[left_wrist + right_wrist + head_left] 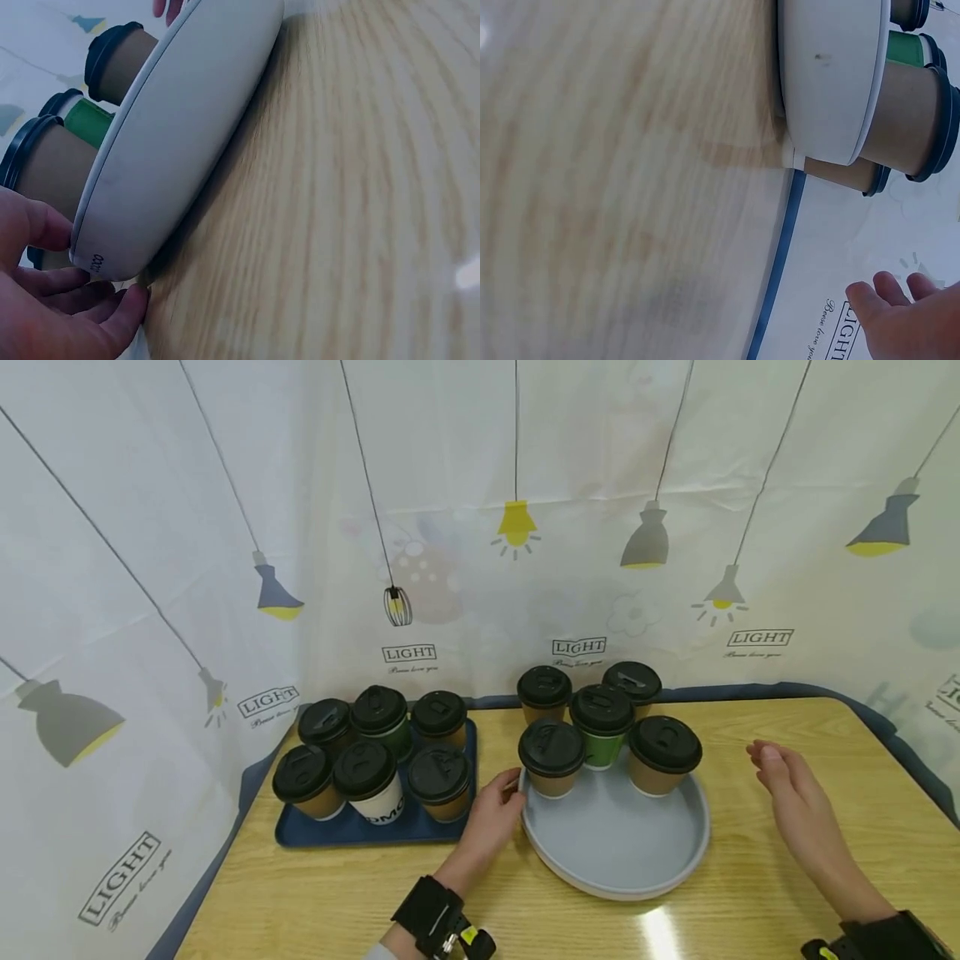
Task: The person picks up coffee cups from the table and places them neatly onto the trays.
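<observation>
A round light-grey tray (622, 847) sits on the table with several lidded paper cups at its back half, among them a green cup (602, 750) and a brown cup (658, 774). My left hand (491, 822) grips the tray's left edge. The left wrist view shows the thumb (49, 225) at the rim and the other fingers lower on the side, near the base. To the right of the tray, my right hand (798, 802) is held apart from it, fingers loosely extended and holding nothing.
A dark blue rectangular tray (300, 835) on the left carries several black-lidded cups, including a white cup (381, 806) with dark lettering. Both trays share a wooden table (315, 910). A cloth printed with lamps (465, 443) hangs behind and along the sides.
</observation>
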`<state>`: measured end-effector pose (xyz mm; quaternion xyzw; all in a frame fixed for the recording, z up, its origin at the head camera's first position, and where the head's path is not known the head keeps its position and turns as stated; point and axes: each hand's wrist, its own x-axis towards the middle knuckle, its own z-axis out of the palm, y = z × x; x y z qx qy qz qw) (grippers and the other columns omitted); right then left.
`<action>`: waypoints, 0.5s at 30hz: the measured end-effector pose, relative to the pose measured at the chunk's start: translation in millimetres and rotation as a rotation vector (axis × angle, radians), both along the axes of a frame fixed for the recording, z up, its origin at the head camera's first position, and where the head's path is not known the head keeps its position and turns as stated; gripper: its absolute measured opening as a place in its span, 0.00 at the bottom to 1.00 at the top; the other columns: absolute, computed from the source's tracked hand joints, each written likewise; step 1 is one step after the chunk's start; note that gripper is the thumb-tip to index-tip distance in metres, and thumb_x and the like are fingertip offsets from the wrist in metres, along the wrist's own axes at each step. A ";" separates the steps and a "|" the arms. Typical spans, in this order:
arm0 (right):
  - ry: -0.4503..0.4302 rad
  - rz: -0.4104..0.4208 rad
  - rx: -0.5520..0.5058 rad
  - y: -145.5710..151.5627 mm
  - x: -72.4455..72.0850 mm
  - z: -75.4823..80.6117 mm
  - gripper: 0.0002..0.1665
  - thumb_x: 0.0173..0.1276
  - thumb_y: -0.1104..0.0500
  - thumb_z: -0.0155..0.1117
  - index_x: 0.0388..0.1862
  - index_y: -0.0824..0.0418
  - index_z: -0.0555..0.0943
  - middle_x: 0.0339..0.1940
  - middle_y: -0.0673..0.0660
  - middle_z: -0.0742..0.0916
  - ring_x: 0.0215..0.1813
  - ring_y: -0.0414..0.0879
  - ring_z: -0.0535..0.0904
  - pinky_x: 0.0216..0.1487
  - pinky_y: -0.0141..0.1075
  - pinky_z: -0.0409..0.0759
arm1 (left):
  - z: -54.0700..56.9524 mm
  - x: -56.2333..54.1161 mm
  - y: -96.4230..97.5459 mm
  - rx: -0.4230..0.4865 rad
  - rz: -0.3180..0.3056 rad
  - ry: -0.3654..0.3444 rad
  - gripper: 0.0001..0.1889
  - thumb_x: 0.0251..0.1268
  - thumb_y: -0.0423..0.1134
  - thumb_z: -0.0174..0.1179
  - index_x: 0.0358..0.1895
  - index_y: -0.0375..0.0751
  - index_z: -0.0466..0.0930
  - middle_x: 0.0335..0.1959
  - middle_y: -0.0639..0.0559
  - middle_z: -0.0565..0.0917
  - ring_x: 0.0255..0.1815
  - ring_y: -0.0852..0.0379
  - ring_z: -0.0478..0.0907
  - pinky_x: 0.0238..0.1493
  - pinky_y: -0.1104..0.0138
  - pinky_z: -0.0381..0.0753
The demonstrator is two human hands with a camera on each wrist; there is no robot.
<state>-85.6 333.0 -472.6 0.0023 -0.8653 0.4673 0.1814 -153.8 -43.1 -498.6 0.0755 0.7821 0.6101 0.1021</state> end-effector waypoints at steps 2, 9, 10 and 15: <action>-0.021 -0.019 0.016 -0.3 -4.5 2.0 0.34 0.89 0.49 0.35 0.79 0.73 0.58 0.71 0.76 0.70 0.65 0.25 0.67 0.55 0.09 0.61 | 0.2 1.0 -0.5 0.022 -0.006 -0.018 0.29 0.80 0.35 0.49 0.79 0.32 0.60 0.75 0.33 0.68 0.74 0.36 0.68 0.70 0.46 0.72; -0.126 -0.069 0.018 -2.4 -16.7 7.6 0.38 0.88 0.45 0.29 0.80 0.71 0.59 0.75 0.77 0.67 0.69 0.76 0.66 0.75 0.51 0.65 | 1.8 18.9 -4.0 -0.003 -0.072 -0.036 0.42 0.71 0.33 0.55 0.84 0.35 0.45 0.81 0.32 0.57 0.80 0.38 0.57 0.74 0.46 0.64; -0.132 -0.069 0.013 -2.8 -17.6 8.1 0.38 0.88 0.44 0.28 0.80 0.72 0.59 0.75 0.77 0.67 0.69 0.77 0.66 0.73 0.61 0.64 | 1.7 22.1 -4.9 -0.006 -0.082 -0.029 0.42 0.70 0.33 0.55 0.84 0.36 0.46 0.81 0.33 0.57 0.80 0.39 0.57 0.74 0.46 0.64; -0.140 -0.066 0.012 -3.8 -19.8 8.8 0.38 0.88 0.44 0.27 0.79 0.72 0.60 0.74 0.77 0.68 0.69 0.76 0.66 0.73 0.47 0.69 | 2.4 27.9 -8.4 0.028 -0.040 -0.012 0.29 0.76 0.32 0.49 0.78 0.33 0.61 0.76 0.34 0.66 0.74 0.37 0.66 0.68 0.45 0.71</action>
